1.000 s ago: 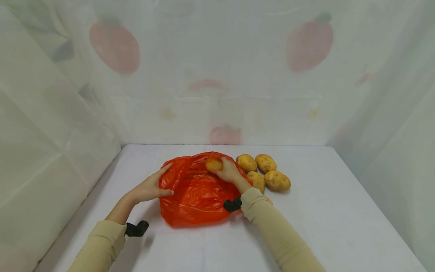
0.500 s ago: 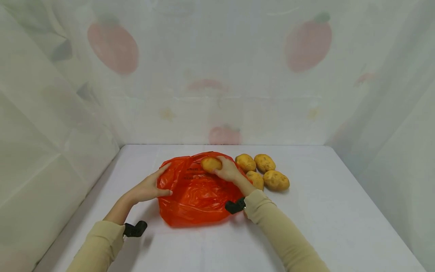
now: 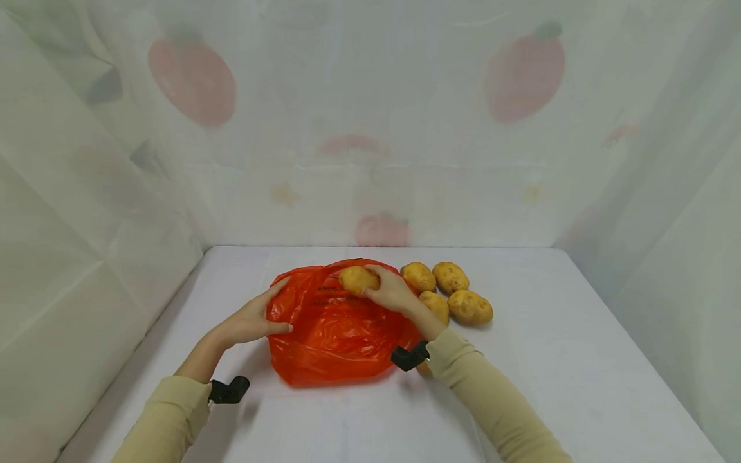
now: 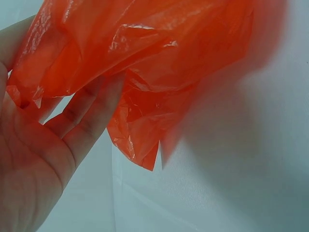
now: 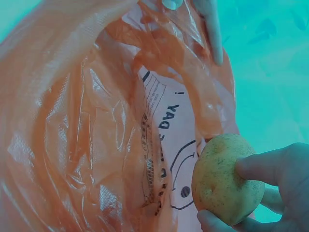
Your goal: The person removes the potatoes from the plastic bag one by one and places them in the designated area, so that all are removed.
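Note:
A red plastic bag (image 3: pixel 341 347) with dark print lies on the white table, its mouth spread. At its left side my left hand (image 3: pixel 255 320) holds the film between thumb and fingers; in the left wrist view several fingers (image 4: pixel 91 113) run behind the film. My right hand (image 3: pixel 393 294) grips a yellow-brown potato (image 3: pixel 357 281) over the bag's mouth. In the right wrist view, thumb and fingers clasp this potato (image 5: pixel 227 179) beside the bag's printed panel (image 5: pixel 181 164). Part of the bag is hidden behind my right wrist.
Several potatoes (image 3: pixel 471 307) lie grouped right of the bag. Another potato (image 3: pixel 425 368) is mostly hidden under my right sleeve. A pale curtain with faded fruit prints (image 3: pixel 382 229) rises behind the table (image 3: pixel 556 360) and along both sides.
The potato in my right hand has shifted slightly left and lost its red tint. My right wrist and forearm have swung a little right and nearer. My left hand holds its place.

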